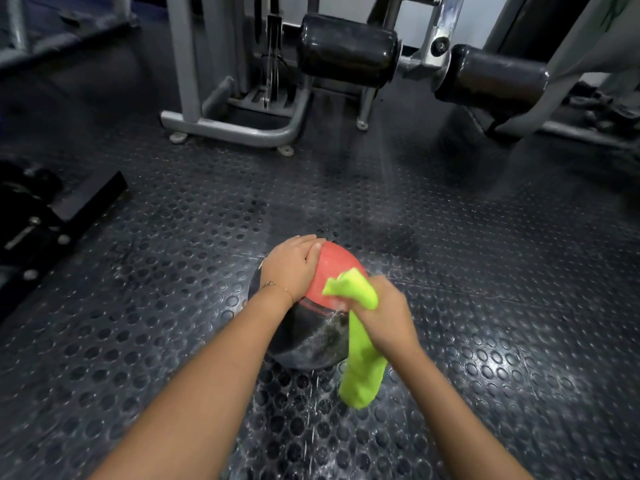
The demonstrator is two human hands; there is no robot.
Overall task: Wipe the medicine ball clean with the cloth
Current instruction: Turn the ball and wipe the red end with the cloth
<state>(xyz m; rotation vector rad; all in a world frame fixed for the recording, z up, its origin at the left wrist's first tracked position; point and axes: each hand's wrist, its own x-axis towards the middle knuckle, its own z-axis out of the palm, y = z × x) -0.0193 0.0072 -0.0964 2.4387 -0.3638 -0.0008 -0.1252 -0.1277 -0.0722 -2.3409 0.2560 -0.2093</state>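
Observation:
A red and black medicine ball (329, 271) sits on the studded rubber floor in front of me. My left hand (292, 263) lies flat over its top left side, fingers straight, steadying it. My right hand (384, 310) grips a bright green cloth (363, 362) against the ball's right side; one end sticks up over the red part, the other hangs down toward the floor. The black lower half of the ball looks wet and shiny.
The floor (485, 306) around the ball is wet in spots. A grey gym machine frame (235, 128) stands behind, with two black padded rollers (346, 50). A dark flat piece of equipment (52, 216) lies at the left.

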